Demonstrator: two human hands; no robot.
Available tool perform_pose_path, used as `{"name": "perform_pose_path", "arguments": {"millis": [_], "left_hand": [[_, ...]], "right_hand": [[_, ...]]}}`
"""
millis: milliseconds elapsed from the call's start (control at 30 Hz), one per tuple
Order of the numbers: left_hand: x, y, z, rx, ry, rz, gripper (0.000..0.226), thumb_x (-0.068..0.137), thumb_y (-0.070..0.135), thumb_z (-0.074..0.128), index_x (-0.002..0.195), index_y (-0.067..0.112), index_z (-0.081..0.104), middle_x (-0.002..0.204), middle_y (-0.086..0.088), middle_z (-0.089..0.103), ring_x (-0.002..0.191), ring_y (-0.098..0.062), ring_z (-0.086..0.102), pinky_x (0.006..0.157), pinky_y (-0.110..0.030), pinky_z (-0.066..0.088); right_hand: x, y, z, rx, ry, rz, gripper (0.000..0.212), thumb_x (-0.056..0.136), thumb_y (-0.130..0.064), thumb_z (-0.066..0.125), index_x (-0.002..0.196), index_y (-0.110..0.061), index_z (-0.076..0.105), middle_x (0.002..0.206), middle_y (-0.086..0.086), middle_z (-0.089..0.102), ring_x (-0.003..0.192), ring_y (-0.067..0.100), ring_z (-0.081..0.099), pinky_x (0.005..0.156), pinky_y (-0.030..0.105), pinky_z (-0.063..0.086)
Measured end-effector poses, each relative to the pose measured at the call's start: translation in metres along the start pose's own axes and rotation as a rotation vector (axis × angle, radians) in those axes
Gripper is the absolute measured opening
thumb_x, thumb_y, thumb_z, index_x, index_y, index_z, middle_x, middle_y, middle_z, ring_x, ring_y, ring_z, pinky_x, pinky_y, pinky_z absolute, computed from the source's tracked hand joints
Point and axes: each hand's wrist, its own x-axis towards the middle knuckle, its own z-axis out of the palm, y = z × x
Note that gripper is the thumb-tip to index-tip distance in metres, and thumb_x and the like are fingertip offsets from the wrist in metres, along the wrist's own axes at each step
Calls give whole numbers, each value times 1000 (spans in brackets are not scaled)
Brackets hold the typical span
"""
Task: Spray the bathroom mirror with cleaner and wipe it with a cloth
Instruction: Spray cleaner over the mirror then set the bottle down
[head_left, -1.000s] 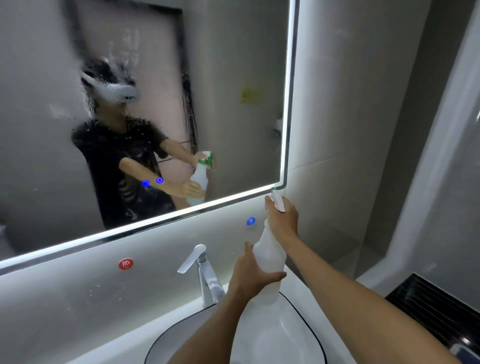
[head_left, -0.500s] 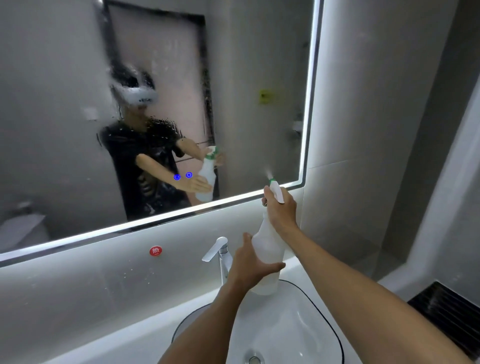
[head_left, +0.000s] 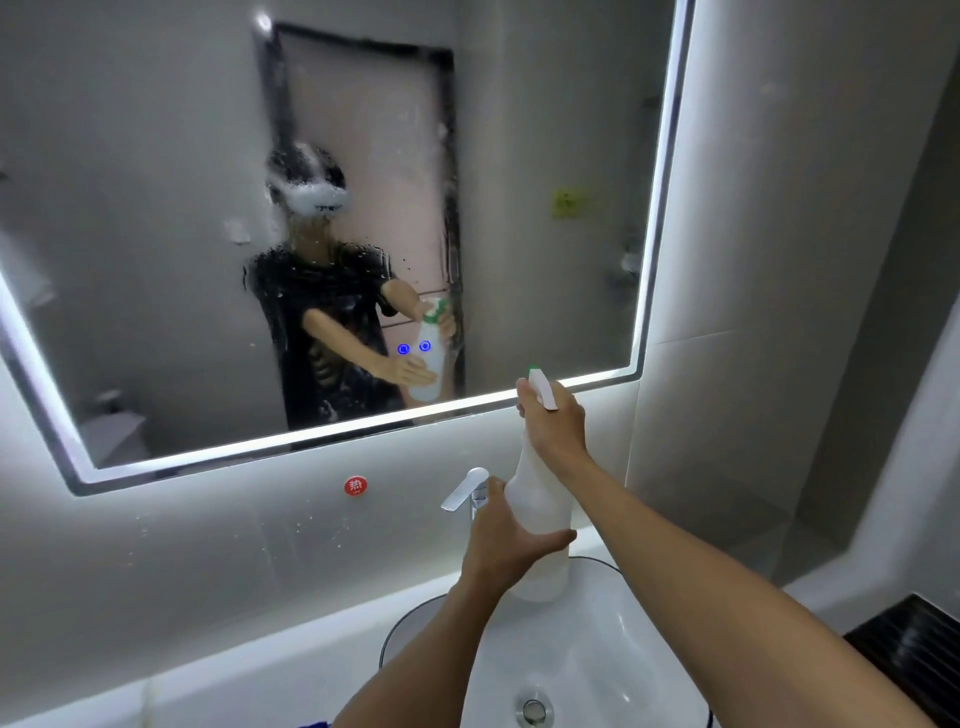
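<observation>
Overhead, the bathroom mirror (head_left: 208, 156) fills most of the view, edged with a lit strip along its right side and bottom, and its glass is speckled and streaked with droplets around the middle, where the reflected person in a dark shirt and white headset shows blurred. Two small blue lights glow on the glass low and centre. Below it runs the pale wall (head_left: 156, 545), spotted with a few drops and bearing a round red sticker (head_left: 355, 486). Beneath that sits the white basin (head_left: 623, 665) with a dark rim line and a metal drain (head_left: 533, 710) at its bottom. A chrome tap (head_left: 464, 494) stands at the back of the basin, just left of the bottle. The white spray bottle (head_left: 537, 499) is held upright above the basin, in front of the mirror's lower right corner, its green-tipped nozzle toward the glass. The right hand (head_left: 553, 423) grasps the trigger head at the top, fingers curled round it. The left hand (head_left: 501, 543) wraps the bottle's lower body, thumb across the front. A scrap of blue (head_left: 311, 724) shows at the bottom edge; I cannot tell what it is.
</observation>
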Motion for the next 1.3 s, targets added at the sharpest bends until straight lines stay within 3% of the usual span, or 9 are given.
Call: {"name": "perform_pose_path", "arguments": {"millis": [233, 367, 500, 633, 767, 933, 1033, 1133, 1300], "left_hand": [[-8, -9, -19, 53, 14, 14, 85, 54, 49, 88, 117, 24, 36, 101, 13, 56, 94, -13, 57, 71, -28, 47], [-14, -14, -23, 53, 32, 7, 91, 56, 49, 89, 125, 23, 35, 106, 11, 54, 97, -14, 56, 73, -25, 46], [-17, -18, -25, 59, 28, 4, 96, 53, 54, 88, 127, 26, 34, 109, 11, 54, 98, -12, 57, 77, -26, 51], [-23, -23, -26, 44, 26, 7, 95, 55, 50, 89, 128, 26, 34, 106, 13, 54, 97, -12, 57, 79, -27, 53], [-31, -31, -27, 12, 39, -8, 93, 56, 48, 90, 127, 28, 33, 103, 19, 53, 93, -4, 56, 77, -22, 52], [-33, -40, -35, 29, 66, -23, 96, 55, 50, 90, 128, 24, 34, 105, 13, 54, 94, -10, 57, 71, -18, 49], [-33, -46, -44, 39, 78, -37, 95, 55, 52, 89, 126, 22, 35, 107, 11, 54, 95, -11, 57, 67, -14, 45], [-33, -53, -54, 55, 101, -63, 88, 53, 54, 88, 116, 22, 36, 105, 9, 56, 94, -14, 58, 69, -22, 50], [-36, -67, -76, 66, 151, -76, 84, 54, 51, 89, 114, 23, 37, 104, 8, 57, 94, -14, 59, 71, -24, 52]], "right_hand": [[-17, -3, 10, 78, -58, 17, 35, 98, -36, 55, 101, -1, 59, 85, 5, 58, 78, 20, 53, 67, 29, 43], [-23, -5, 16, 76, -86, 15, 36, 99, -34, 54, 104, 1, 59, 89, 11, 60, 77, 18, 52, 66, 26, 42], [-26, -6, 23, 57, -55, 34, 37, 97, -33, 55, 97, 4, 58, 94, 22, 66, 76, 22, 55, 65, 30, 43], [-28, -1, 30, 24, -28, 44, 34, 93, -29, 55, 91, 5, 58, 88, 24, 66, 83, 38, 64, 74, 44, 53], [-37, 2, 38, -23, -32, 34, 33, 92, -30, 50, 79, 0, 58, 76, 18, 65, 76, 37, 65, 73, 49, 57], [-45, 2, 51, -18, -40, 34, 33, 92, -30, 50, 78, -1, 58, 75, 15, 66, 74, 37, 64, 72, 50, 57], [-50, -2, 59, 9, -70, 50, 29, 94, -25, 55, 87, 2, 62, 82, 18, 68, 82, 36, 64, 76, 45, 54], [-56, -8, 69, 25, -102, 21, 30, 94, -23, 56, 89, 6, 60, 84, 19, 66, 80, 36, 60, 70, 39, 48], [-67, -20, 91, 38, -154, -43, 17, 98, -17, 57, 88, -3, 55, 72, 2, 51, 67, 20, 48, 55, 21, 37]]}}
